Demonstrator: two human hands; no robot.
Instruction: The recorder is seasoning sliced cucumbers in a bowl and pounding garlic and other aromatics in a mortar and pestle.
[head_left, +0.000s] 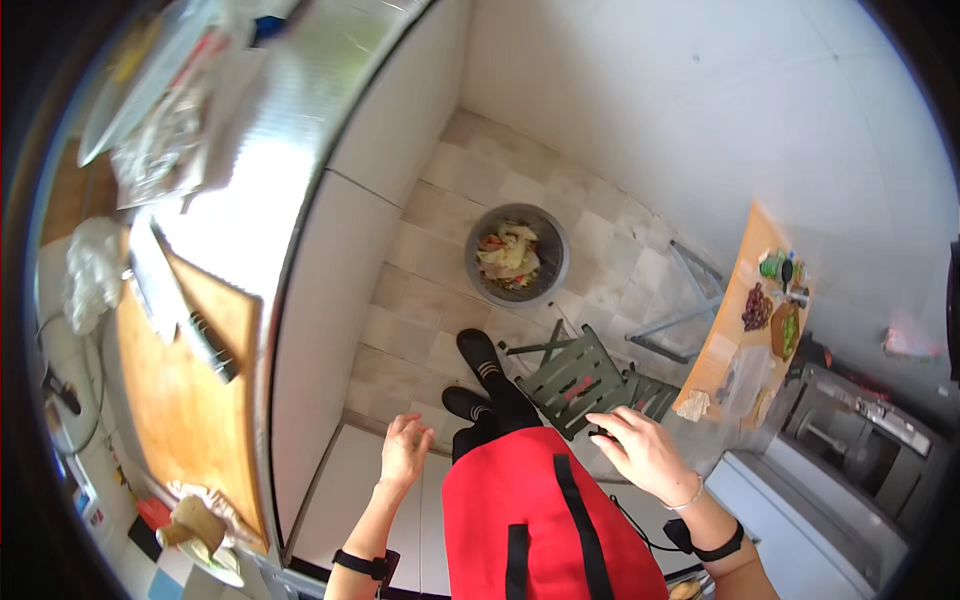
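Observation:
My left hand (407, 448) hangs in the air over the white cabinet fronts, its fingers loosely bent and nothing seen in them. My right hand (643, 451) is held near the green slatted folding chair (581, 367), thumb and fingers apart. Something dark shows between those fingertips; whether it is part of the chair behind is not clear. Between the hands lies a red apron (502, 495) with black straps. Ahead on the tiled floor stands a grey bin (556, 281) with food scraps (511, 259) inside.
At left, a large kitchen knife (169, 285) rests on a wooden cutting board (187, 420) on the metal counter (274, 150), near plastic bags (169, 146). A folding table (724, 326) on the right bears grapes (757, 307), jars (772, 266) and a plastic container (746, 382).

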